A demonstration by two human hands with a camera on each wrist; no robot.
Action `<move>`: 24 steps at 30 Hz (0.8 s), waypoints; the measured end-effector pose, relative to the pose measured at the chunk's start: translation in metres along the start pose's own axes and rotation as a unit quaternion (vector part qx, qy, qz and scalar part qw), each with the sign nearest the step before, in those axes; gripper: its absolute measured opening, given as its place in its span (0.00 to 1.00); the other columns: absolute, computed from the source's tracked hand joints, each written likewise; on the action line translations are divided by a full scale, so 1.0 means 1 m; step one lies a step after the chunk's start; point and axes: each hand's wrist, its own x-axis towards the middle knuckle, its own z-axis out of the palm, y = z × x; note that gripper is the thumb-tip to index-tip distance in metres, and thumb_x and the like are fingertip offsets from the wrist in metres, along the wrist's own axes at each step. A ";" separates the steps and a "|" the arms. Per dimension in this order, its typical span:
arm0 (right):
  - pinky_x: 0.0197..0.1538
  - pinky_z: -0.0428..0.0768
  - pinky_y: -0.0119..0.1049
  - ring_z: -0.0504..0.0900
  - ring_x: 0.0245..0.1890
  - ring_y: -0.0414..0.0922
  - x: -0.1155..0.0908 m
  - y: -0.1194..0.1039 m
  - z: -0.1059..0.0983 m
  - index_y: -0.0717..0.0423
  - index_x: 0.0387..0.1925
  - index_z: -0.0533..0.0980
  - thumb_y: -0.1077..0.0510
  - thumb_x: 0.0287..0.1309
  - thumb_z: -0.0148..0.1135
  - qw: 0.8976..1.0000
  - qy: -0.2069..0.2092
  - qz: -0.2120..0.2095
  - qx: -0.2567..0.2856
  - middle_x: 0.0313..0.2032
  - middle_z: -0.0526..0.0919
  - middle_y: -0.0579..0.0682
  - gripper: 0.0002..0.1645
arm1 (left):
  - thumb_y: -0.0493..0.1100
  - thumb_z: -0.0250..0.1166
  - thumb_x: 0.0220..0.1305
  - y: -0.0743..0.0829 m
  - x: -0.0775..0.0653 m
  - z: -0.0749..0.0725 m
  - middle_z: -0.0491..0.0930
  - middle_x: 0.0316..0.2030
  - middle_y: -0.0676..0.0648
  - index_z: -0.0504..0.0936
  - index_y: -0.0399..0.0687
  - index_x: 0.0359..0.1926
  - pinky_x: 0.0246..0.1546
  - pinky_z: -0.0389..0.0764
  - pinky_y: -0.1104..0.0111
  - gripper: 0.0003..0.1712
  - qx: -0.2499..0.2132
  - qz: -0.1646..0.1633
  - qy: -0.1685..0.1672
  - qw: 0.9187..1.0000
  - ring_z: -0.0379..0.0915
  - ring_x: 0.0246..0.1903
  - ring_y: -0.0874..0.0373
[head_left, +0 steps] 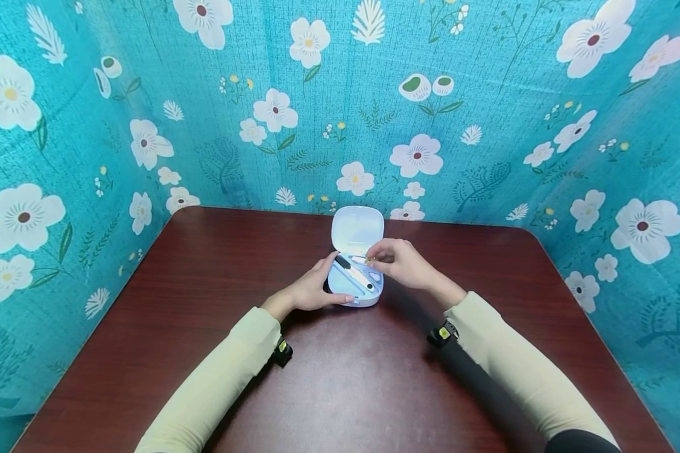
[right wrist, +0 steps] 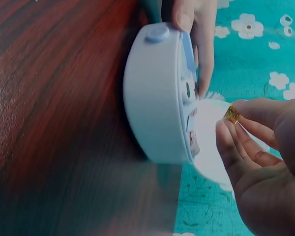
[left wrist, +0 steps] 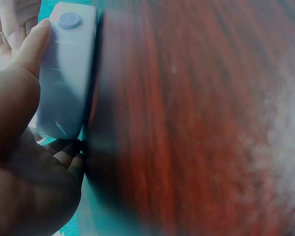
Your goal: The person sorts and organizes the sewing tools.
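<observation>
A pale blue-white case (head_left: pixel 362 301) sits on the table with its lid (head_left: pixel 358 228) raised at the back. Inside lies a white pen-shaped device (head_left: pixel 359 275) with a black end, set at a slant in the tray. My left hand (head_left: pixel 311 286) grips the case from the left, thumb along the front edge near a round button (left wrist: pixel 69 20). Above the tray's far right part, my right hand (head_left: pixel 401 263) pinches a small gold perforated piece (right wrist: pixel 232 114) between thumb and fingertips. A small pinkish-white item (head_left: pixel 359 259) shows beside those fingertips, partly hidden.
The dark red-brown wooden table (head_left: pixel 204 277) extends around the case on all sides. Behind it and at both sides hangs a turquoise flowered curtain (head_left: pixel 328 88). Each wrist wears a small black camera (head_left: pixel 443 334).
</observation>
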 end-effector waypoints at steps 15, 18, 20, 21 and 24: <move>0.46 0.84 0.43 0.83 0.39 0.45 0.009 -0.023 0.025 0.62 0.45 0.85 0.65 0.62 0.69 0.994 -0.029 -0.076 -0.077 0.40 0.85 0.51 0.10 | 0.64 0.73 0.60 -0.002 0.001 0.000 0.53 0.76 0.38 0.39 0.49 0.83 0.71 0.63 0.54 0.67 0.001 0.018 0.005 1.000 0.58 0.71 0.48; 0.43 0.84 0.42 0.82 0.38 0.47 0.009 -0.026 0.029 0.63 0.45 0.84 0.66 0.62 0.68 0.990 -0.038 -0.099 -0.092 0.40 0.85 0.51 0.10 | 0.64 0.73 0.60 -0.003 0.001 0.001 0.53 0.76 0.38 0.39 0.49 0.82 0.70 0.64 0.54 0.66 0.000 0.022 0.004 1.000 0.60 0.70 0.48; 0.41 0.83 0.41 0.82 0.37 0.48 0.010 -0.028 0.032 0.63 0.44 0.84 0.67 0.62 0.68 0.988 -0.046 -0.112 -0.099 0.39 0.84 0.52 0.09 | 0.64 0.73 0.60 -0.003 0.001 0.001 0.53 0.76 0.38 0.39 0.49 0.82 0.71 0.64 0.54 0.66 0.001 0.023 0.003 1.000 0.59 0.70 0.48; 0.41 0.83 0.41 0.81 0.37 0.48 0.010 -0.028 0.034 0.63 0.45 0.84 0.67 0.62 0.68 0.986 -0.051 -0.117 -0.103 0.39 0.84 0.52 0.09 | 0.64 0.73 0.60 -0.003 0.001 0.001 0.53 0.76 0.38 0.38 0.49 0.82 0.71 0.64 0.53 0.67 0.002 0.024 0.003 1.000 0.59 0.70 0.48; 0.44 0.83 0.41 0.82 0.38 0.48 0.010 -0.030 0.039 0.63 0.45 0.84 0.67 0.62 0.69 0.983 -0.063 -0.128 -0.115 0.40 0.84 0.52 0.09 | 0.64 0.73 0.60 -0.003 0.001 0.001 0.52 0.76 0.38 0.38 0.49 0.83 0.71 0.63 0.53 0.67 0.003 0.028 0.004 1.000 0.58 0.71 0.48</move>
